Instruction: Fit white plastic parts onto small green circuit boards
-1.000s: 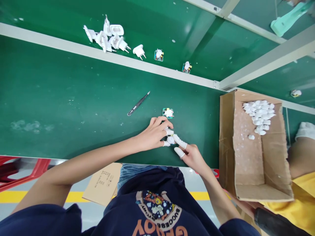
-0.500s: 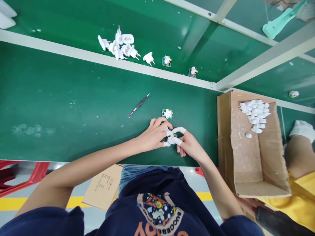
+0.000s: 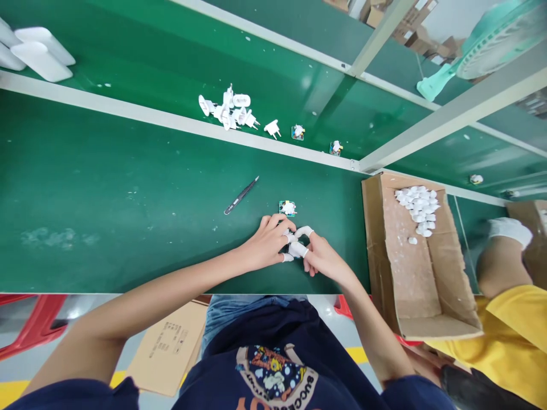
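My left hand (image 3: 269, 242) and my right hand (image 3: 321, 255) meet near the front of the green bench, white finger cots on their thumbs and index fingers. Both are closed on a small circuit board (image 3: 288, 232), mostly hidden by the fingertips. Just beyond the left fingers lies another circuit board (image 3: 288, 208) with a white blob on top. Black tweezers (image 3: 241, 195) rest on the bench to the left of it.
Behind the rail sit several white plug housings (image 3: 231, 111) and two more boards (image 3: 298, 132). At right stands a cardboard box (image 3: 412, 279) with small white pieces (image 3: 421, 208) inside. Past it is a co-worker's gloved hand (image 3: 510, 229). A green fan (image 3: 491, 51) is at upper right.
The camera view has shifted, bringing more of the fan and the white shapes at upper left into sight. Both hands stay together on the board, with slight finger movement.
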Motion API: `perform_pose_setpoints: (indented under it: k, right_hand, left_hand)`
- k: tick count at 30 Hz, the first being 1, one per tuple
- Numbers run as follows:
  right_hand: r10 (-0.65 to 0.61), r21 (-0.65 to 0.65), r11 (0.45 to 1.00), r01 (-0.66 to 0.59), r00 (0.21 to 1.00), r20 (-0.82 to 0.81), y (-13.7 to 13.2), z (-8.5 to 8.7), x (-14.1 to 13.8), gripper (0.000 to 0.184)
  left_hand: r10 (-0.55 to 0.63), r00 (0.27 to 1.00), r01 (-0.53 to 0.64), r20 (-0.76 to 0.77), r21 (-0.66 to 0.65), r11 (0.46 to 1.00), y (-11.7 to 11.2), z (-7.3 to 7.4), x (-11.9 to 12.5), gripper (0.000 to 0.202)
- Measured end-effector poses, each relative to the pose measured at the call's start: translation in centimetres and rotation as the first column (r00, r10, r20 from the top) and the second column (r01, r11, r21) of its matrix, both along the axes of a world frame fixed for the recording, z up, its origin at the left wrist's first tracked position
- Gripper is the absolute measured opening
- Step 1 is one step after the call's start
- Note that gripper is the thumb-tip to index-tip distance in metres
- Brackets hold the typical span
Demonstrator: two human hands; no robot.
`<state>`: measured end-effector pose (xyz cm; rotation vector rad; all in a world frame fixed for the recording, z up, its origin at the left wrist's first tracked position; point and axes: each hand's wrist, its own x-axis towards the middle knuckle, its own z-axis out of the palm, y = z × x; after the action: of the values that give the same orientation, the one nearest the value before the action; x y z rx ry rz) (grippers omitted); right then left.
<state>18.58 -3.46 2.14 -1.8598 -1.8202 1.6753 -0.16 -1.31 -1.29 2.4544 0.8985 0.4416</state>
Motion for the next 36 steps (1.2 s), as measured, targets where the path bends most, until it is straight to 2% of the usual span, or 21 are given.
perform_pose_setpoints:
  k: [2, 4, 6, 8, 10, 12, 13, 16, 19, 23, 28, 32, 36]
  right_hand:
    - [0.044, 0.089, 0.994, -0.066, 0.974, 0.224, 0.0, 0.3, -0.9, 0.025]
    - [0.07, 0.172, 0.973, -0.155, 0.905, 0.42, 0.1, 0.6, -1.6, 0.019]
    - [0.071, 0.214, 0.957, -0.198, 0.87, 0.489, 0.2, 0.7, -1.7, 0.016]
    - [0.107, 0.153, 0.973, -0.173, 0.926, 0.363, 0.4, 0.7, -1.0, 0.019]
    - [0.13, 0.041, 0.99, -0.135, 0.986, 0.106, 0.4, 0.4, 0.1, 0.03]
    - [0.096, -0.006, 0.995, -0.096, 0.993, -0.075, 0.2, -0.1, 1.2, 0.039]
    - [0.064, 0.004, 0.998, -0.064, 0.992, -0.106, 0.1, -0.4, 1.5, 0.04]
    - [-0.009, 0.039, 0.999, 0.014, 0.992, -0.125, -0.3, -1.0, 1.8, 0.034]
    - [-0.031, 0.055, 0.998, 0.04, 0.987, -0.157, -0.4, -1.2, 1.6, 0.036]
    - [-0.05, -0.011, 0.999, 0.049, 0.963, -0.266, 0.0, -1.3, 1.7, 0.036]
    - [-0.055, -0.027, 0.998, 0.051, 0.982, -0.183, 0.5, -1.2, 1.4, 0.035]
    - [-0.035, -0.038, 0.999, 0.028, 0.979, -0.202, 0.3, -0.8, 1.1, 0.038]
    - [-0.021, 0.062, 0.998, 0.026, 0.996, -0.081, 0.0, -0.8, 0.8, 0.037]
  left_hand:
    - [-0.002, 1.0, 0.002, -0.005, 0.015, 1.0, 0.0, -0.1, 0.0, 0.017]
    - [-0.005, 1.0, 0.005, -0.013, 0.03, 1.0, 0.0, -0.2, 0.0, 0.017]
    - [-0.002, 1.0, 0.002, -0.019, 0.038, 0.999, 0.0, -0.2, 0.0, 0.017]
    - [0.006, 1.0, -0.005, -0.023, 0.045, 0.999, 0.0, -0.2, 0.0, 0.017]
    - [0.01, 1.0, -0.008, -0.028, 0.055, 0.998, 0.0, -0.2, 0.0, 0.017]
    - [0.003, 1.0, -0.001, -0.028, 0.069, 0.998, 0.1, -0.3, 0.0, 0.019]
    - [-0.005, 1.0, 0.007, -0.025, 0.075, 0.997, 0.1, -0.4, 0.0, 0.02]
    - [-0.026, 1.0, 0.026, -0.01, 0.081, 0.996, 0.2, -0.7, 0.0, 0.019]
    - [-0.022, 1.0, 0.022, 0.003, 0.074, 0.997, 0.2, -0.8, 0.0, 0.02]
    - [-0.003, 1.0, 0.002, 0.007, 0.064, 0.998, 0.1, -0.5, 0.1, 0.023]
    - [-0.001, 1.0, 0.002, -0.012, 0.05, 0.999, 0.1, -0.1, 0.0, 0.022]
    - [0.008, 1.0, -0.007, -0.006, 0.033, 0.999, 0.0, 0.0, 0.0, 0.022]
    - [-0.001, 1.0, 0.001, -0.011, 0.044, 0.999, 0.0, 0.0, 0.0, 0.022]
